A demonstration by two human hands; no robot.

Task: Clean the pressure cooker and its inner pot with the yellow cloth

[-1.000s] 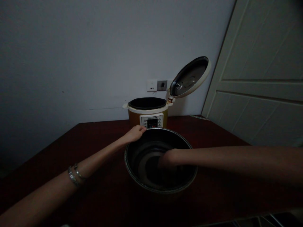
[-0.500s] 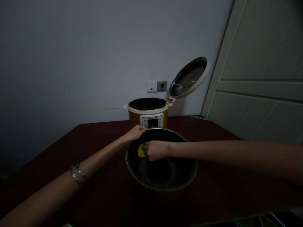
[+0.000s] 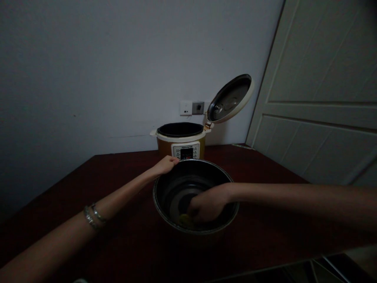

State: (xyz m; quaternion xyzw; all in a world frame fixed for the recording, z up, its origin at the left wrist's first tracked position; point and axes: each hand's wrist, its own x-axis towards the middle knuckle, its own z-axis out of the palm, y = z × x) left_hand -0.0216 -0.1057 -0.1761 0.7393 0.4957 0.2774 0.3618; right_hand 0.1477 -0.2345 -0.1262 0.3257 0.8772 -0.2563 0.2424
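Observation:
A round dark inner pot [image 3: 188, 184] with a pale metal rim is tilted toward me above the dark red table. My left hand [image 3: 166, 164] grips its far left rim, fingers closed over the edge. Deep inside the pot, my right hand [image 3: 207, 205] is closed on a yellow sponge [image 3: 185, 220], which touches the near part of the inner wall. Shadow hides part of the sponge and the fingertips. Just behind the pot stands a rice cooker [image 3: 165, 146] with its lid [image 3: 231, 100] raised to the right.
The red table [image 3: 118, 169] reaches back to a pale wall [image 3: 88, 70]. Wall sockets [image 3: 185, 108] sit behind the cooker. A white panelled door [image 3: 321, 94] rises at the right. Dark items with light edges [image 3: 324, 269] show below the table's front edge.
My right hand has moved the sponge from the far left inner wall down to the near side of the pot. The left hand keeps its hold on the rim. The view has shifted slightly.

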